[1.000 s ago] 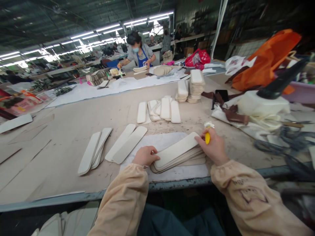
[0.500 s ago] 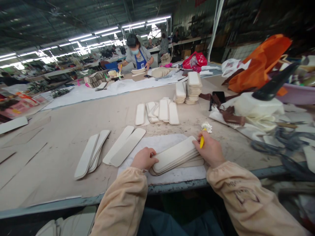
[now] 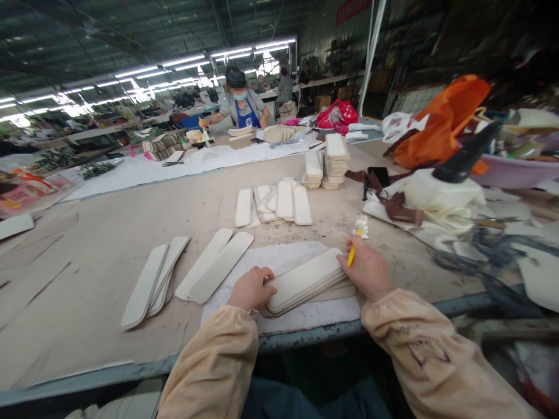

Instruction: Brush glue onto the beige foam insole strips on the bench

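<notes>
A stack of long cream-coloured strips (image 3: pixel 305 280) lies on a white sheet (image 3: pixel 288 259) at the table's near edge. My left hand (image 3: pixel 251 288) curls its fingers round the stack's left end. My right hand (image 3: pixel 368 269) presses on the stack's right end and grips a yellow-handled brush (image 3: pixel 351 251) with a white clump at its tip (image 3: pixel 360 226).
More strips lie in loose pairs to the left (image 3: pixel 155 279) and centre (image 3: pixel 216 265), in a fanned group (image 3: pixel 275 203) and in tall piles (image 3: pixel 335 154) farther back. A white glue bottle with a black nozzle (image 3: pixel 449 183), brown straps, cables and an orange bag (image 3: pixel 441 125) crowd the right. A person (image 3: pixel 240 105) works across the table.
The view has drifted right and down a little. Both hands stay on the stack's ends; the brush in my right hand has tipped slightly.
</notes>
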Motion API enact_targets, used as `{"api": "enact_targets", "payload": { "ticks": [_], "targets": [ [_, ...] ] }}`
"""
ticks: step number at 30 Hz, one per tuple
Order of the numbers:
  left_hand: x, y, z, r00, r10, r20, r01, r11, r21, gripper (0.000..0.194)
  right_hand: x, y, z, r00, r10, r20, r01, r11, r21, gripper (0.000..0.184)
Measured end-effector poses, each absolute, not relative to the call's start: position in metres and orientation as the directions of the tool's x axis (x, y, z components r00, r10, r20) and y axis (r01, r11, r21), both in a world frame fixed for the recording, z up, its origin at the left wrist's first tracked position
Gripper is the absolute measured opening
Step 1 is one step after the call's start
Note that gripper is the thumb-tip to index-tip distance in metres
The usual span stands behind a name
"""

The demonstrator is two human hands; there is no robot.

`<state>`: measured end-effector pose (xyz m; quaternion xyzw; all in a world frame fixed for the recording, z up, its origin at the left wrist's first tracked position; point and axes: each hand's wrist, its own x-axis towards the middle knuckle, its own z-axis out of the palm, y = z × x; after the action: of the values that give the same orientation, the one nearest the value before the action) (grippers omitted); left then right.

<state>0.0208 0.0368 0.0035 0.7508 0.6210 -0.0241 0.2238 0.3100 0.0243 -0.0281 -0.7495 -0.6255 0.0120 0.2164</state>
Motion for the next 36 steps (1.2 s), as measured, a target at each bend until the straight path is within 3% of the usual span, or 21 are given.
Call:
{"api": "enact_targets", "payload": {
  "ticks": [3,7,10,13,18,24,31,36],
  "targets": [
    [0.022,0.035,0.004,0.229,0.924,-0.305,0.943,-0.132,0.306,0.026,0.308,0.022,-0.025,0.153,0.925,0.348,0.953,-0.045,-0.299,0.024],
    [0.021,0.034,0.004,0.237,0.925,-0.296,0.940,-0.142,0.309,0.025,0.287,0.015,-0.025,-0.003,0.913,0.408,0.886,0.191,-0.422,0.022],
    [0.021,0.036,0.003,0.240,0.924,-0.296,0.941,-0.147,0.303,0.025,0.264,0.007,-0.027,-0.198,0.906,0.375,0.820,0.363,-0.443,0.012],
    [0.022,0.037,0.003,0.235,0.926,-0.296,0.949,-0.153,0.275,0.022,0.254,0.003,-0.030,-0.293,0.903,0.313,0.826,0.404,-0.392,0.003],
    [0.024,0.036,0.005,0.236,0.929,-0.286,0.950,-0.158,0.270,0.017,0.282,0.012,-0.032,-0.012,0.957,0.289,0.925,0.121,-0.360,0.012],
    [0.028,0.031,0.010,0.227,0.933,-0.281,0.926,-0.117,0.360,0.014,0.308,0.025,-0.034,0.256,0.953,0.159,0.858,-0.149,-0.492,0.025],
    [0.027,0.027,0.012,0.251,0.941,-0.226,0.859,-0.108,0.501,0.013,0.306,0.029,-0.042,0.284,0.938,0.199,0.737,-0.081,-0.671,0.026],
    [0.026,0.022,0.014,0.254,0.939,-0.234,0.605,0.034,0.795,0.020,0.311,0.030,-0.026,0.368,0.865,0.340,0.387,0.190,-0.902,0.037]
  ]
}}
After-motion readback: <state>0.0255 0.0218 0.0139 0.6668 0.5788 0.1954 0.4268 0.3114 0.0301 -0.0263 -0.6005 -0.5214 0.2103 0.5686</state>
